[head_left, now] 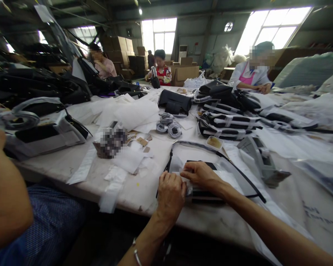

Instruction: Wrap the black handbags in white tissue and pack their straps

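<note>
Two hands (170, 194), three tape rolls (169, 125)

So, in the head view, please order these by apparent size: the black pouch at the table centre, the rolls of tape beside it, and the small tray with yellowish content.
1. Black pouch, largest.
2. Rolls of tape, taken as a cluster.
3. Small tray, smallest.
The tray lies nearer the camera, so its true size may be smaller than it looks.

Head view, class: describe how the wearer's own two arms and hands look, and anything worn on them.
Both forearms are bare, with no sleeves or gloves showing. The left hand has a thin silver bangle on its wrist. The right hand shows no ring, watch or bracelet. No markings are visible.
</note>
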`<state>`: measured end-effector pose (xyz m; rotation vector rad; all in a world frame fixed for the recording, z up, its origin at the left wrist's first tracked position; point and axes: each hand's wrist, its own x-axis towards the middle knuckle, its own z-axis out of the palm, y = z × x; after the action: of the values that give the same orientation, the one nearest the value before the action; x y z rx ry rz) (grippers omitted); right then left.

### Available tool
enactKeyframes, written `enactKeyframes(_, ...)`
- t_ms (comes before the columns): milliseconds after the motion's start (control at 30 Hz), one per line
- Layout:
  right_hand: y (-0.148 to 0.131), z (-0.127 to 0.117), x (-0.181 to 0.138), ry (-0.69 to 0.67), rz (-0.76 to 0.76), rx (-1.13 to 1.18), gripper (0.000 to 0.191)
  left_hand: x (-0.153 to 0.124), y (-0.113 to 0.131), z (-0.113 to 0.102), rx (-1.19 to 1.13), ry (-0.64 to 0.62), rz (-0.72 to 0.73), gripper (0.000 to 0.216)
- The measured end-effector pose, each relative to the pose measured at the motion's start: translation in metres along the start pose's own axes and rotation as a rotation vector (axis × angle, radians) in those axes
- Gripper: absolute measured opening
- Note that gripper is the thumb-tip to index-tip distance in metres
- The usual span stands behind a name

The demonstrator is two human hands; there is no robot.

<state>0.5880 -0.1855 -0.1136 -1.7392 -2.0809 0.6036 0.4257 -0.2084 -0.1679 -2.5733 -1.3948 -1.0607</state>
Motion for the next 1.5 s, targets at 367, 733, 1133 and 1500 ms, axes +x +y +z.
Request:
enactKeyframes(367,0.018,0.013,0.003,0.055,-0.027,-0.091,0.008,0.004,0.001,-0.002,0.047,-0.024,-0.021,0.009)
enactKeyframes(733,0.006,0.005,0.007,0.003,0.068,-0.202,0.009,-0.02,0.014,-0.008,-0.015,-0.021,0.274,0.021)
enactKeyframes(1133,0.097,-0.098,-0.066,0.527,0.22,-0.073,0.024,-0.02,0.019,-0.005,0.065,-0.091,0.187,0.041)
enactKeyframes(1500,0.206,-0.149,-0.124,0.511,0.816,0.263,0.038,-0.022,0.008,0.005,0.132,0.034,0.275,0.03)
